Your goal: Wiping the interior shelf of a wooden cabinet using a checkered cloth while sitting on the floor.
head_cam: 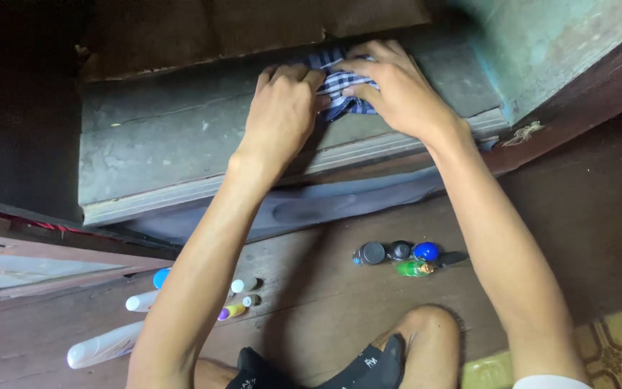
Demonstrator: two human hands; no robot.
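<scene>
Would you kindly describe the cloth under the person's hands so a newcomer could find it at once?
Start at the grey, worn ledge across the top of the view. On it, both hands meet: the left hand and right hand press on a bunched cloth. Its blue-and-white check is the only pattern there; the small bottles sit on the wooden floor below.

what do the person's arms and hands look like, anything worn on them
Both arms are bare from wrist to past the elbow. The left hand and right hand carry no gloves, and no rings, watch or bracelets show. The only clothing on an arm is the edge of a white sleeve at the top of the right arm, at the bottom of the picture. No sleeve shows on the left arm.
</scene>
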